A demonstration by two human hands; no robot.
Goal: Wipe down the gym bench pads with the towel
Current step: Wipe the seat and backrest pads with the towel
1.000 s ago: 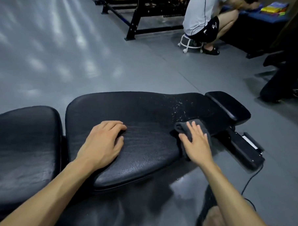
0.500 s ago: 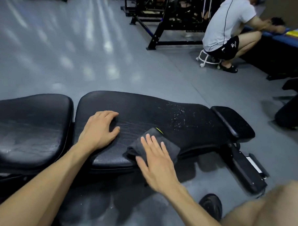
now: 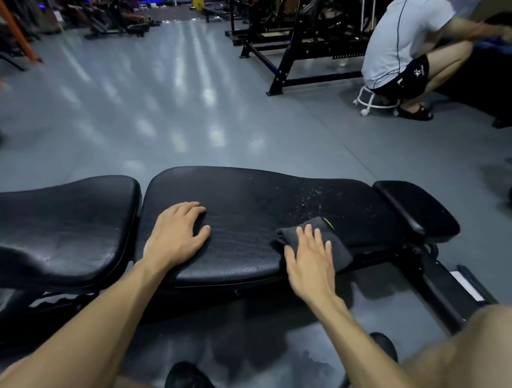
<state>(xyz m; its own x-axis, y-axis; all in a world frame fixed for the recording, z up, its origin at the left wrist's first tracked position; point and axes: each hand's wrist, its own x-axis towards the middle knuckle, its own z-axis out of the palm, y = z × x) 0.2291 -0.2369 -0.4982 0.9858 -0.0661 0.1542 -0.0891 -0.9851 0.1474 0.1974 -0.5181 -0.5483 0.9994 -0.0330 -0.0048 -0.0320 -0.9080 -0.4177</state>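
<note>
Black vinyl, grey towel: a wipe across the long pad.

Folded grey towel lies near the front edge of the middle bench pad, pinned flat under the right hand, whose straight, spread fingers press it without gripping, probably to spread pressure. Left hand rests palm-down and relaxed on the same pad, seemingly to brace the body. Pale flecks beyond the towel look unwiped, so do the 2 neighbouring pads.

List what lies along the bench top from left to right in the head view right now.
Left pad → left hand resting on the long middle pad → white specks → dark towel under the right hand → small end pad.
</note>
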